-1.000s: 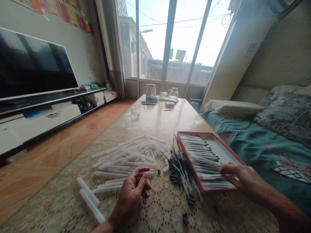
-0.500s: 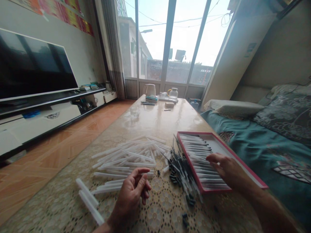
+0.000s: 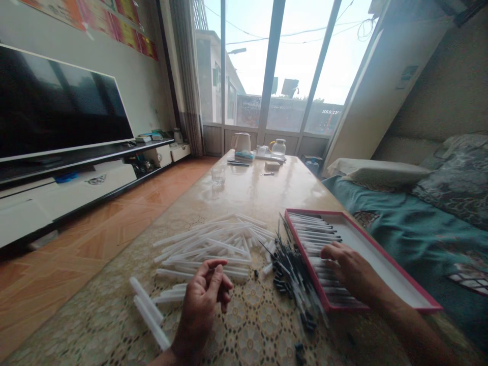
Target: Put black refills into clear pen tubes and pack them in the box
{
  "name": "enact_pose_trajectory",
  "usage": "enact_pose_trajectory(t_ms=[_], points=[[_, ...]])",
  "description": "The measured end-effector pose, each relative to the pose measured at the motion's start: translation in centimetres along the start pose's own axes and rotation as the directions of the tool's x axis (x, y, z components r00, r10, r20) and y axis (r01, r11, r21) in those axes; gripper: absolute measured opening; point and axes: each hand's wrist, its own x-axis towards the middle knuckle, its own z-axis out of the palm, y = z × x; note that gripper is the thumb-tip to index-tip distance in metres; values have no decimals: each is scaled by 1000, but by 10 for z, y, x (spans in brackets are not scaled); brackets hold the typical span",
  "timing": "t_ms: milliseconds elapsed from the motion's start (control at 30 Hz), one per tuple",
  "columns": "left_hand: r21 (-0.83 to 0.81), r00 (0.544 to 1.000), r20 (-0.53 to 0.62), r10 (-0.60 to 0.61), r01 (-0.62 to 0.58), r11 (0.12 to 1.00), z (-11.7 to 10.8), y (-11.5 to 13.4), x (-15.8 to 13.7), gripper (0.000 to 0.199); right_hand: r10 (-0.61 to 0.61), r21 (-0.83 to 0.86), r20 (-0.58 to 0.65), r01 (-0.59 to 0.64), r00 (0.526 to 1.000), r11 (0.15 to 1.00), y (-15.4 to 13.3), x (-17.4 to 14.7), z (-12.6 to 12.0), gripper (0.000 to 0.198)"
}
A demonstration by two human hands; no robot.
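Note:
My left hand (image 3: 206, 300) is above the patterned tablecloth, fingers curled and thumb against the index finger, with nothing visible in it. Just beyond it lies a loose pile of frosted white plastic tubes (image 3: 213, 241). My right hand (image 3: 351, 269) reaches over a red-rimmed shallow box (image 3: 396, 264), its bent fingers on a row of filled tubes with dark ends (image 3: 312, 229). No lifted item shows in it; its fingertips are partly hidden. Between the hands is a heap of thin dark sticks (image 3: 293, 274) with small black caps (image 3: 280, 284).
A drinking glass (image 3: 218, 177) stands farther up the table. At the far end are a kettle (image 3: 242, 142), a glass jug (image 3: 279, 147) and a small box (image 3: 272, 165). A sofa with a teal cover (image 3: 381, 203) runs along the right; a TV cabinet (image 3: 99, 178) is at left.
The view has turned slightly left, so things sit farther right in it. My right hand has shifted left and nearer over the row of tubes. My left thumb has closed toward the index finger.

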Motion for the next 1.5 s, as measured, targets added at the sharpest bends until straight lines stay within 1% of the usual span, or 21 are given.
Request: enact_pose_trajectory(t_ms=[100,200,367,467,533,667,733,800,833,900,967,1033,1100,1167,1233,1267,1300,1333,1400,1433,1500], points=[[-13,999,-40,-3,3,1000,-1,2,0,31,-22,38,-73,24,997,999,-19,12,-1,19],[-36,998,-65,-23,21,999,-1,3,1,29,-74,160,-92,88,993,983,-52,31,6,18],[-73,995,-88,-42,36,997,-3,4,3,30,-156,238,-69,168,985,957,-109,58,38,11],[-67,994,-99,-40,33,997,-4,6,3,28,-173,278,-81,189,982,942,-132,66,56,10],[-66,994,-104,-42,35,997,-4,8,2,28,-170,296,-94,191,981,936,-142,69,63,9],[-61,993,-113,-42,35,998,-3,7,2,28,-151,327,-117,182,982,927,-147,69,65,8],[-18,995,-97,-7,5,1000,-4,7,3,25,-140,345,-125,176,982,922,-144,65,60,9],[90,995,-60,81,-75,993,-5,8,3,21,-132,363,-127,170,983,916,-138,57,52,9],[165,989,-34,144,-137,977,-5,9,2,19,-129,376,-127,168,984,911,-135,51,47,9],[319,958,22,284,-277,907,-5,11,0,17,-124,423,-123,165,985,891,-128,39,37,9],[429,917,93,389,-389,815,-5,13,-3,21,-117,522,-116,161,986,837,-124,27,28,8],[487,888,181,423,-455,746,-4,13,-6,27,-114,625,-101,152,988,766,-121,16,22,9],[525,874,279,397,-485,699,-3,11,-9,29,-117,716,-73,134,990,685,-120,8,19,12],[553,867,349,355,-496,669,-2,10,-11,22,-133,795,-33,107,991,597,-120,5,18,16],[560,868,378,322,-492,667,-1,8,-12,12,-136,842,-7,80,991,534,-117,6,17,22],[552,873,371,316,-481,681,-1,8,-12,10,-111,840,-16,73,994,538,-114,8,16,24],[532,883,350,312,-462,710,0,7,-11,10,-66,815,-41,72,997,575,-111,10,16,24],[499,899,320,299,-428,754,0,6,-10,11,-11,763,-85,72,996,643,-107,12,17,23],[387,941,256,223,-310,868,0,3,-7,13,58,579,-186,62,981,813,-101,17,20,20],[311,959,231,166,-235,921,1,2,-5,15,58,469,-220,54,974,882,-100,19,24,19],[165,977,207,51,-87,983,1,0,-1,20,24,265,-232,40,973,963,-99,21,33,18]])
